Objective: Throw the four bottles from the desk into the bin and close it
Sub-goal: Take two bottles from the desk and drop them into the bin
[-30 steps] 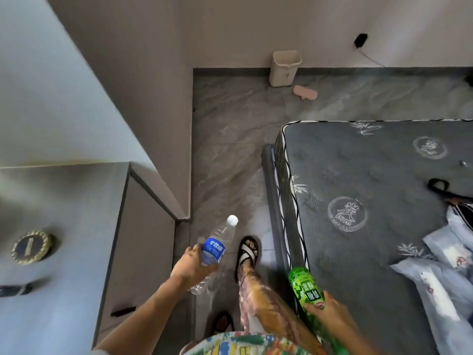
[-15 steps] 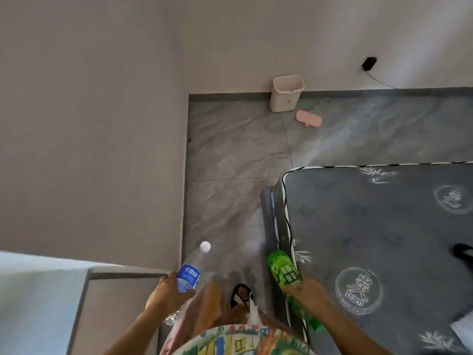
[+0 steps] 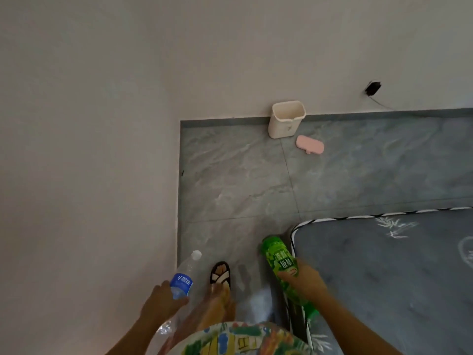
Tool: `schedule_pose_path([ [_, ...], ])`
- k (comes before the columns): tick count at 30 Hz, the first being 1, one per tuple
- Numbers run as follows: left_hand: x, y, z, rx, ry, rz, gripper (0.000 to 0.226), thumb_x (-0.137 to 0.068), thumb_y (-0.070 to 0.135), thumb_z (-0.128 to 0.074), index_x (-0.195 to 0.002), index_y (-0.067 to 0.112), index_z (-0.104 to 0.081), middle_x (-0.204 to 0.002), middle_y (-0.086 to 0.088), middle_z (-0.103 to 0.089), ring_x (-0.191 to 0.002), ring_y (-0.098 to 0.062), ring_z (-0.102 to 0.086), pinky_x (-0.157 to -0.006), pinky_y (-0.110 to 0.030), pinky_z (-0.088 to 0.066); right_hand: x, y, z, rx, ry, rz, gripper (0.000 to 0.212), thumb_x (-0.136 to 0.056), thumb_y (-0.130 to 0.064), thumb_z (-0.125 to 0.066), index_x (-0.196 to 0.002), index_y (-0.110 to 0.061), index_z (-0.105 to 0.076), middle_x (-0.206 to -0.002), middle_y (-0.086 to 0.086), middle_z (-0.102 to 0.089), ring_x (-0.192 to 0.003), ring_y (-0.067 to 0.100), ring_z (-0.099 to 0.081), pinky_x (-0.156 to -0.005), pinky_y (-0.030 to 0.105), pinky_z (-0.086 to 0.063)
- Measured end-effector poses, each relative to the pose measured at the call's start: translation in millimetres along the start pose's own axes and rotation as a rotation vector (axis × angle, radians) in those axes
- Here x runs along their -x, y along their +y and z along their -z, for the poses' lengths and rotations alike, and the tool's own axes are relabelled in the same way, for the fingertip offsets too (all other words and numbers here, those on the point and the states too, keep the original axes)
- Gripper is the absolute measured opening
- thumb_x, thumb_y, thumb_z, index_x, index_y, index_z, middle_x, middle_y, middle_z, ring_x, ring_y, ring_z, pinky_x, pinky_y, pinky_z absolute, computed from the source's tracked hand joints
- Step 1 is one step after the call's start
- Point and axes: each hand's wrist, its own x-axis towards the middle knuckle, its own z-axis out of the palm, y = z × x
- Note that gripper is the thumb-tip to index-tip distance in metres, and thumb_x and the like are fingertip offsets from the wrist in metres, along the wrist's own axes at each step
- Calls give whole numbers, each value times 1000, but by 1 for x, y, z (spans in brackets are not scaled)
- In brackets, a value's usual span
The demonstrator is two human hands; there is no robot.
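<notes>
L hand (image 3: 160,304) grips clear bottle (image 3: 184,274), R hand (image 3: 305,280) green bottle (image 3: 281,262); bin (image 3: 286,120) open, looks empty.

A single head-worn camera looks forward and steeply down over the floor (image 3: 243,180) toward a far wall corner, the mattress (image 3: 384,265) edge close at lower right.

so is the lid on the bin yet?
No. The bin stands open against the wall, and the pink lid lies flat on the floor beside it, apart from it.
</notes>
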Motion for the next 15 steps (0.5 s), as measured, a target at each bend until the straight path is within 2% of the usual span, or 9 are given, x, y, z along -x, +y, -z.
schedule_pose_path([
  [3,-37,57,47,9,-26,-123,50,-69,37,-76,-103,5,-58,-100,-15,-65,-83,-25,-63,-69,-29,-46,-24,-14,22,-36,16,-78,53,-79,-42,-71,-119,-11,-55,-116,17,-66,-108,34,-63,-91,37,-49],
  [6,-64,121,86,26,-43,-267,33,-66,35,-76,-85,13,-61,-85,-11,-68,-72,-20,-63,-62,-27,-44,-42,-19,42,-86,34,-173,45,-79,-35,-73,-112,-9,-59,-111,17,-68,-101,32,-65,-85,34,-50],
  [11,-122,222,123,4,-55,-440,39,-68,33,-78,-97,15,-58,-91,-4,-66,-76,-15,-61,-61,-20,-43,-78,-19,70,-125,10,-328,49,-80,-35,-73,-114,-5,-54,-115,19,-66,-104,32,-63,-85,32,-48],
  [15,-169,290,142,-57,-107,-479,51,-68,39,-78,-108,16,-56,-102,-6,-63,-90,-19,-63,-80,-32,-51,-123,-27,102,-136,-35,-408,62,-84,-42,-66,-129,-5,-46,-130,18,-58,-119,29,-57,-95,30,-44],
])
